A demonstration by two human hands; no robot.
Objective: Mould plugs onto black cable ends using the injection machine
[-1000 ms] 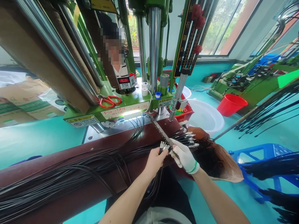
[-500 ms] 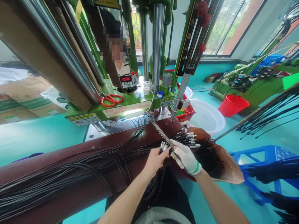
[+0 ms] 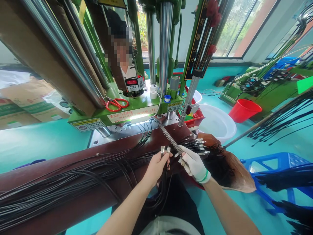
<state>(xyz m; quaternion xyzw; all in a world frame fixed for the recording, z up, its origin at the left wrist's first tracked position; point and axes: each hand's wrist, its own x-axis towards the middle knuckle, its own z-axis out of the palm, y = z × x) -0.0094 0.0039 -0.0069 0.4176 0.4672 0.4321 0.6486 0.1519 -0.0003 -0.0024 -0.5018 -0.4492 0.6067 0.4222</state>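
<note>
Moved L hand a bit left since prev. frame, taking metal cable ends away from slim metal bar, w/ small gap now between; R hand & bar approx. unchanged.

Fingers of bare L hand closed on small bunch of black cables, just below metal cable ends. Prob. pinched so near the tips to keep them bunched & pointing up. Rest of bunch hanging down past front edge of worktop, prob. left slack to avoid tugging.

Fingers of gloved R hand wrapped round near end of bar; exact fingertip contact partly hidden, can't tell. Small pale bits just beside glove, too tiny to ID. Bar slanting fwd-left over worktop, far end by silver plate of green machine; touching or not, can't tell. Glove prob. vs. heat, given heat-symbol label on machine.

Long cable bundle laid lengthwise on worktop, silver tips gathered at right end near glove, prob. aligned for reach & fewer tangles. Few thin cables running from worktop to under machine. Brown bag w/ dark contents just right of R hand. Red-handled scissors up on machine ledge, prob. parked handy w/o crowding worktop.
</note>
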